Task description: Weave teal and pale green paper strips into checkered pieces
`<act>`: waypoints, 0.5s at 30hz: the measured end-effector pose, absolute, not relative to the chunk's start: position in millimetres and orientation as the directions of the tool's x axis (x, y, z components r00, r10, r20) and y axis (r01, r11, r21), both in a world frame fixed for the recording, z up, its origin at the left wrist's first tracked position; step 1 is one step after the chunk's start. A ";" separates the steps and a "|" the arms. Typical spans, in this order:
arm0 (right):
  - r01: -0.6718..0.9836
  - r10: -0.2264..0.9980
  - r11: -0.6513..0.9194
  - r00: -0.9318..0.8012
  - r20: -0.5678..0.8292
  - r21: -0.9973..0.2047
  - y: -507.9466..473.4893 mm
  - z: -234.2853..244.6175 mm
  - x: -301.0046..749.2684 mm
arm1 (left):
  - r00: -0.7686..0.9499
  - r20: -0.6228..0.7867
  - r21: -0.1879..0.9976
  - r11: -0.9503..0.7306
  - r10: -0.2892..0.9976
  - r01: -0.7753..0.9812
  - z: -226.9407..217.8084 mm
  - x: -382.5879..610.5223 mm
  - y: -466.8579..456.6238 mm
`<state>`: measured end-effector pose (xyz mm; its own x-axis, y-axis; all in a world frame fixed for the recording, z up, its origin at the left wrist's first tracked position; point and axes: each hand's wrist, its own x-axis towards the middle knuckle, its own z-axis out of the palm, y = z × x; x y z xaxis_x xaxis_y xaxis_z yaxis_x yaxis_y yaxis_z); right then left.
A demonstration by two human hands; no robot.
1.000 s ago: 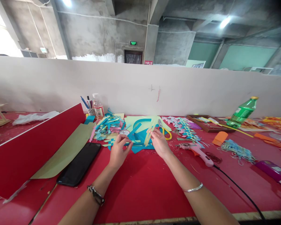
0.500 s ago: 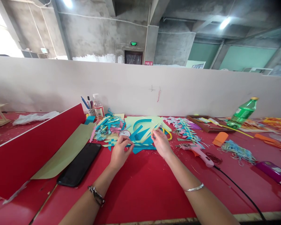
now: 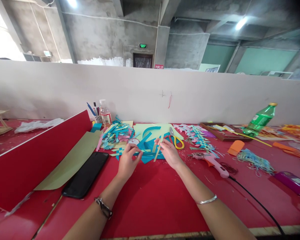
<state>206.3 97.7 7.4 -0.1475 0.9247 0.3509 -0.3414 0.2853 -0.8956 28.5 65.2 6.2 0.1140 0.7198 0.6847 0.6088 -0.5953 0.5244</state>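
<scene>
My left hand (image 3: 127, 162) rests on the red table (image 3: 155, 200) with its fingers pinched on a blue paper strip (image 3: 138, 154) at the edge of a heap of blue and yellow paper (image 3: 150, 140). My right hand (image 3: 170, 154) is closed on a pale yellow paper strip (image 3: 158, 149), which points down and left from the fingers. The two hands are a short way apart, both at the near edge of the paper heap. Yellow-handled scissors (image 3: 176, 139) lie just behind my right hand.
A black phone (image 3: 85, 174) and an olive sheet (image 3: 71, 160) lie left, by a red divider (image 3: 35, 156). Woven paper pieces (image 3: 115, 133), a pen cup (image 3: 97, 116) and small bottle (image 3: 105, 115) stand behind. A pink glue gun (image 3: 211, 162) with cord, orange scraper (image 3: 235, 147) and green bottle (image 3: 260, 119) are right.
My right hand has swung the yellow strip from pointing up and right to hanging down and left. The left hand has stayed almost still on the blue strip.
</scene>
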 end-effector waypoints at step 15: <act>0.167 0.799 0.593 -0.245 0.550 -0.787 72.4 19.5 187.5 | 0.020 0.705 0.564 -0.577 0.709 0.590 7.9 27.1 66.6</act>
